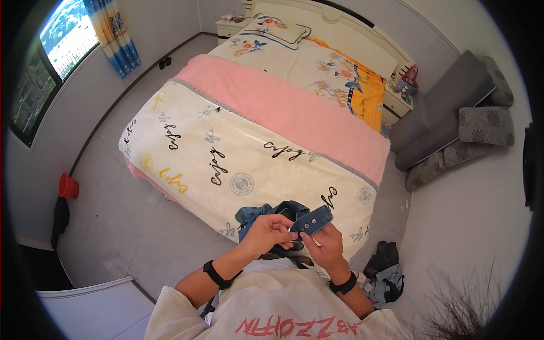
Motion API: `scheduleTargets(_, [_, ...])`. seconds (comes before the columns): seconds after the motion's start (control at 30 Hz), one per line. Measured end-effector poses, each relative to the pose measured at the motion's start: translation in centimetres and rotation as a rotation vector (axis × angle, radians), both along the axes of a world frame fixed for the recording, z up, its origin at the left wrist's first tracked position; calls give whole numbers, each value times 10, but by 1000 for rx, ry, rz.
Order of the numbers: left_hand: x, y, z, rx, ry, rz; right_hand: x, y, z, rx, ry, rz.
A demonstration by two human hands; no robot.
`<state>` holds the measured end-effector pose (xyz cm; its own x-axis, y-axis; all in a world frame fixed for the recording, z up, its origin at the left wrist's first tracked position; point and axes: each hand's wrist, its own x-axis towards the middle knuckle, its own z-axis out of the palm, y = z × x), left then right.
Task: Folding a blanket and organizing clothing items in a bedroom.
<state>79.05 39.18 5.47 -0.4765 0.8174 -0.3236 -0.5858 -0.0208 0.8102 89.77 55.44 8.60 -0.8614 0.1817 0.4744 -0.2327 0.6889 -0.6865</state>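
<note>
In front of my body I hold a blue denim belt strap (pixel 313 219) with metal eyelets. My left hand (pixel 267 233) pinches it near its lower end, where a bit of metal, perhaps a buckle, shows between the fingers. Behind the strap, my right hand (pixel 328 245) grips it with the thumb on the near side, and the free end points up and right. A crumpled denim garment (pixel 251 214) lies on the bed's near edge just beyond my hands. Whether the strap is joined to it is hidden by my fingers.
The bed carries a cream blanket (pixel 199 140) with a pink fold (pixel 272 102). Dark and grey clothes (pixel 384 272) lie on the floor at right, below a grey sofa (pixel 442 97). A red bucket (pixel 69 187) stands by the left wall.
</note>
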Motion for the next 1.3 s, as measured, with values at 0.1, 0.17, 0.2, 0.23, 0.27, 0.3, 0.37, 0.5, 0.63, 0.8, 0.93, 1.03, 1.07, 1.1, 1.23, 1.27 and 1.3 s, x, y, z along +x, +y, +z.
scheduleTargets(0.1, [-1, 0, 2, -8, -16, 21, 1, -2, 2, 49, 8, 23])
scheduleTargets(0.17, [0, 0, 0, -7, -23, 21, 1, -2, 3, 75, 38, 73])
scheduleTargets(0.2, [0, 0, -1, -4, -29, 20, 2, -1, 0, 75, 37, 72])
scheduleTargets(0.23, [1, 1, -1, -4, -30, 19, 4, 1, -5, 100, -3, 80])
scheduleTargets(0.27, [1, 1, -2, -12, -31, 6, 5, 2, -7, 126, -42, 88])
scheduleTargets(0.3, [1, 0, -3, -22, -31, -5, 5, 2, -6, 125, -42, 88])
scheduleTargets(0.37, [1, 1, -3, -18, -43, -3, 4, 1, -1, 21, -62, 78])
scheduleTargets(0.5, [-2, 0, -4, -24, -54, -9, 4, 4, 11, 67, -30, 151])
scheduleTargets(0.63, [-2, 2, 1, -32, -74, -15, 10, 6, -1, -319, -117, 133])
scheduleTargets(0.8, [0, 3, -9, -36, -6, -58, 11, 6, 3, -334, -232, 113])
scheduleTargets(0.93, [-1, 4, -14, -22, -50, -63, 9, 0, -1, -174, -171, -19])
scheduleTargets(1.03, [5, 7, -14, 15, 27, -32, 8, -3, 0, -43, -113, -72])
scheduleTargets(1.07, [9, 9, -14, 45, 86, -41, 8, -4, 1, -9, -122, -88])
scheduleTargets(1.1, [11, 9, -13, 75, 147, -49, 8, -4, 0, -9, -121, -87])
scheduleTargets(1.23, [6, 9, -14, 57, 114, -67, 9, -6, 1, -72, -171, -138])
scheduleTargets(1.27, [4, 9, -16, 46, 160, -73, 8, -7, 2, -127, -178, -135])
scheduleTargets(1.3, [3, 9, -18, 35, 205, -80, 9, -7, 1, -127, -179, -135])
